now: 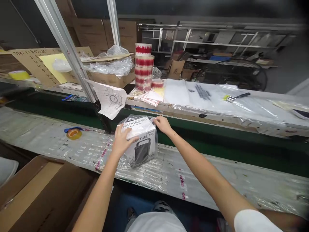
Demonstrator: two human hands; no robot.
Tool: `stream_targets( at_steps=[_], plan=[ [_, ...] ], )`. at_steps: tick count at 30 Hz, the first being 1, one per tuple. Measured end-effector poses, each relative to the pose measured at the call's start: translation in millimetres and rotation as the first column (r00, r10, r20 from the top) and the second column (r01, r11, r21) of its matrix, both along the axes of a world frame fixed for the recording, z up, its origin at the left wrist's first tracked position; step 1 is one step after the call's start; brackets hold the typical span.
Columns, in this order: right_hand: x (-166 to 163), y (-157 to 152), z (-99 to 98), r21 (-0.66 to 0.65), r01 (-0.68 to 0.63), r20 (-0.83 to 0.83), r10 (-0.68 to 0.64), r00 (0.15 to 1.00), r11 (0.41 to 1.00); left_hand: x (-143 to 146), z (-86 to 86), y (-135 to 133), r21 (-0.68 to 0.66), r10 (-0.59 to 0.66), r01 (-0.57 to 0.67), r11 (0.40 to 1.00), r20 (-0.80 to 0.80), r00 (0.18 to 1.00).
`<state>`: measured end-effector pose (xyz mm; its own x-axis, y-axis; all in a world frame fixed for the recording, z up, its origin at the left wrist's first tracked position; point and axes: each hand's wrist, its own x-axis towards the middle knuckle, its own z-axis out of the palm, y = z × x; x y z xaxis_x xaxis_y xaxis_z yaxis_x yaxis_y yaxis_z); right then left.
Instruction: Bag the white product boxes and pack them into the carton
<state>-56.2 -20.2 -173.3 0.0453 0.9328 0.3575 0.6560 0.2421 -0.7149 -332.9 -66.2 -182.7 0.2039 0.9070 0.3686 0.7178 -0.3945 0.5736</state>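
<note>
- Clear plastic wraps the thing in hand: a white box (141, 146) printed with dark lettering and a picture of a dark device, sitting inside a loose clear bag (154, 145).
- The box stands on the film-covered worktop (205, 174), at its far edge and about the middle of its length, just beside the green belt (217, 141) that runs behind it.
- The left hand (123, 140) is curled over the box's top near-left corner, fingers bent down onto the plastic and gripping box and bag together.
- The right hand (163, 124) is at the top far-right corner, fingertips closed on the bag there; whether it pinches only the film or also presses the box I cannot tell.
- Handling, as a judgement: the carton looks stiff and square, moderately light, but the film over it is slick and baggy, so it could slide under the fingers. Firm hold is best taken across opposite corners or flat faces, clamping through the plastic, not by the slack film alone.
- Near the worktop's left end lies a small yellow tape roll (74, 133); an open cardboard carton (43, 193) sits below the near edge.
- Beyond the belt stands a stack of red-and-white tape rolls (144, 66), and a printed paper sheet (109, 98) hangs from a metal post.
</note>
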Motion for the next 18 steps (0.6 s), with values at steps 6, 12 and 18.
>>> stream_targets(
  at_steps=[6,12,18],
  plan=[
    [-10.4,-51.8,-31.7,0.109,0.107,-0.248,-0.077,0.966,0.988,-7.9,-12.5,45.1,0.126,-0.054,0.063,0.99,-0.072,0.996],
    [-56.8,-80.9,-112.1,-0.222,0.183,-0.311,-0.248,0.918,0.958,-11.2,-8.4,63.5,0.114,-0.117,0.126,0.985,-0.076,0.99],
    [-38.9,-66.9,-126.1,-0.247,0.016,-0.252,-0.08,0.964,0.969,-18.0,-8.8,69.0,0.064,-0.146,0.153,0.986,-0.111,0.983]
  ],
)
